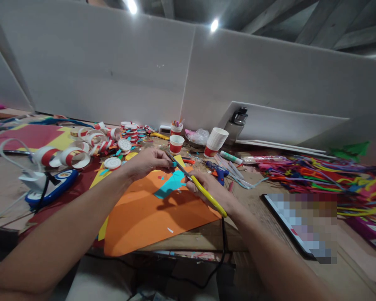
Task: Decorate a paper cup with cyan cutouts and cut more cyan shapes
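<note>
Yellow-handled scissors (203, 193) are in my right hand (208, 188), which is closed around their handles. The blades point up and to the left, toward my left hand (152, 162). Between its pinched fingertips my left hand holds a small turquoise paper piece (174, 164), right at the blades. Below both hands lies an orange paper sheet (138, 221). On that sheet rests a larger turquoise paper strip (167, 188), with small scraps around it. Part of a yellow sheet (103, 225) shows from under the orange one.
Cut paper-cup rings (78, 156) and white lids (112, 163) lie to the left, beside a blue power strip (52, 188). Behind are a paper cup (176, 144), stacked cups (216, 142) and a blue glue gun (219, 172). Pipe cleaners (313, 175) and a tablet-like device (288, 225) lie right.
</note>
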`<state>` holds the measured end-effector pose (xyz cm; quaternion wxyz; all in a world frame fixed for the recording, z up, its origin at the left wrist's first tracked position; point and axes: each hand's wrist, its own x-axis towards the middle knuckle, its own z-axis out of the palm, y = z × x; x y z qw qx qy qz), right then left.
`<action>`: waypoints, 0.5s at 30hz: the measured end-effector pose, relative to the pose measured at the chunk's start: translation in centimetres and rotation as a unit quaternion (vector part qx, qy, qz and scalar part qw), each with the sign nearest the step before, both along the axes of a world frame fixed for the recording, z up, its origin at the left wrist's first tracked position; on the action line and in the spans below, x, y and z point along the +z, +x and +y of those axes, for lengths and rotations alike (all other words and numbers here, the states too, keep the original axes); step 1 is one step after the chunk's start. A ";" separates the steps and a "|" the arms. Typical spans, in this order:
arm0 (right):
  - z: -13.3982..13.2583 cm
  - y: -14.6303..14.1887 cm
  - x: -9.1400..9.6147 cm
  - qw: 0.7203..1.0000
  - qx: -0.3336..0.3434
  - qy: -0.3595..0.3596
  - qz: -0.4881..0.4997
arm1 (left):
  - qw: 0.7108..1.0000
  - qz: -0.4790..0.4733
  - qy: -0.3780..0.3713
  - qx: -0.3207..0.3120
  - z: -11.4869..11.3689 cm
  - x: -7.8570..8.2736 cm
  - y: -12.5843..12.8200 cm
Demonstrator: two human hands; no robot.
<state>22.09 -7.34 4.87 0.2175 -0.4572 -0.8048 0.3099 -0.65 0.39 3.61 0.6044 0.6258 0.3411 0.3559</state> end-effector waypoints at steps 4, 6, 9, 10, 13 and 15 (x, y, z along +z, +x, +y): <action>0.1 0.1 -0.4 1.000 0.002 0.008 0.006 | 1.000 -0.005 -0.009 0.002 0.0 0.0 0.1; 0.2 0.1 -0.6 1.000 0.002 0.013 0.004 | 1.000 -0.006 -0.013 0.004 0.0 0.1 0.1; 0.1 0.0 -0.7 1.000 -0.005 0.022 0.006 | 1.000 -0.018 -0.025 0.007 -0.1 0.2 0.2; 0.1 -0.1 -0.8 1.000 -0.008 0.016 0.015 | 0.999 -0.029 -0.031 0.007 -0.1 0.2 0.2; 0.1 -0.2 -1.2 0.998 -0.010 -0.013 0.062 | 0.996 -0.073 -0.045 0.027 -0.2 0.2 0.5; 0.1 -0.3 -1.5 0.996 -0.010 -0.015 0.085 | 0.992 -0.104 -0.046 0.062 -0.3 0.0 0.9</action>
